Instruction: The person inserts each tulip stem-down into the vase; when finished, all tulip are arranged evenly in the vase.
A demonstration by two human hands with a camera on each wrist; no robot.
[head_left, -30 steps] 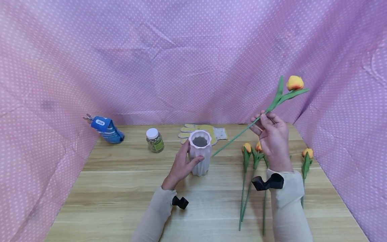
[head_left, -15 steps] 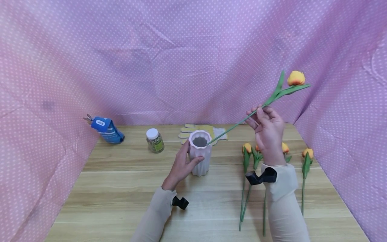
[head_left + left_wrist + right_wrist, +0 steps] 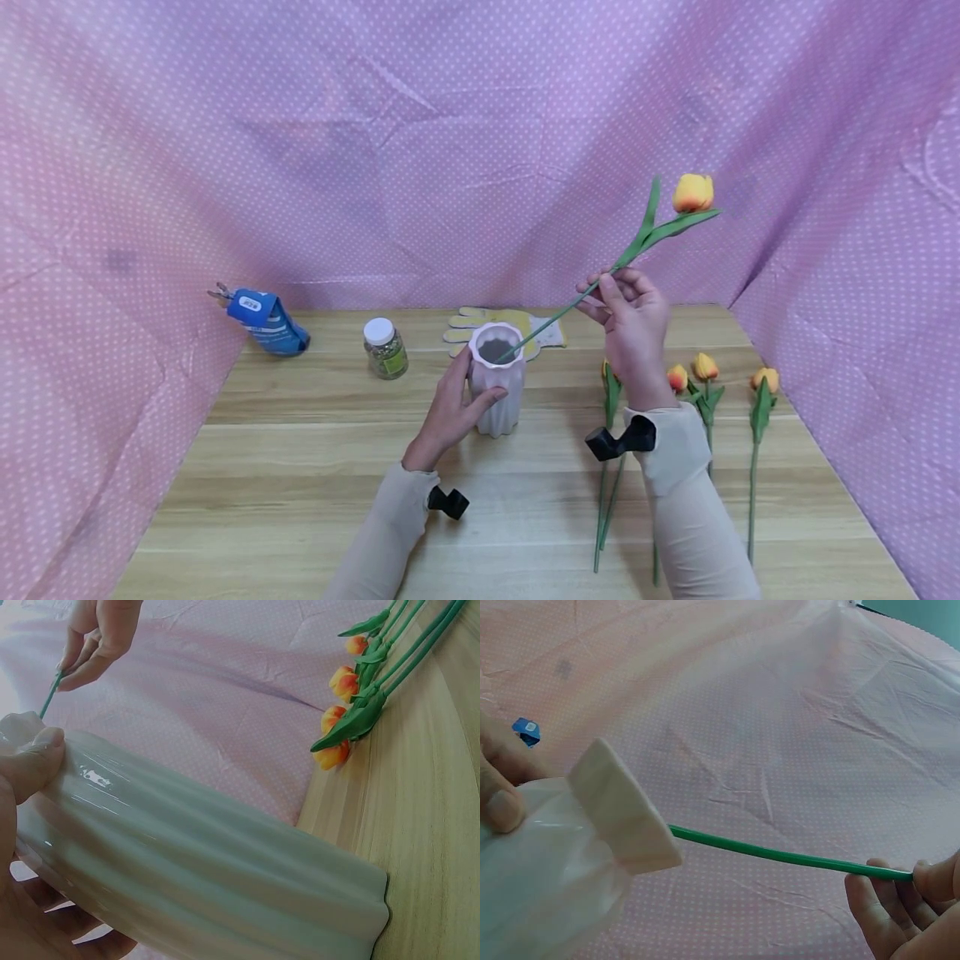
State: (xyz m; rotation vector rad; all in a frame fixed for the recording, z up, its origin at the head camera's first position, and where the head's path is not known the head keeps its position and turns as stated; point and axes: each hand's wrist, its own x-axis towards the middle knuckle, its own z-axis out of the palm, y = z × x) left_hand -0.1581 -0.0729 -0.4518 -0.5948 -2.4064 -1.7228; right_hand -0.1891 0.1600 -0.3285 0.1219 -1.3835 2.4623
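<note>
A pale fluted vase stands upright on the wooden table, dark inside its scalloped mouth. My left hand grips it from the left, thumb across the front; the left wrist view shows the fingers curled round the vase wall. Up to the right, my right hand pinches the green stem of an orange-yellow tulip between thumb and fingers. The stem slants down to the left, and its lower end is inside the vase mouth, hidden by the rim in the right wrist view.
Several more tulips lie on the table at the right, partly under my right forearm. Behind the vase is a yellow and white glove. A white-lidded jar and a blue bag with a clip stand farther left. Pink dotted cloth hangs around the table.
My right hand has moved left and slightly up with the tulip, bringing its stem end from beside the vase over the rim and into the mouth. My left hand and the vase stay put.
</note>
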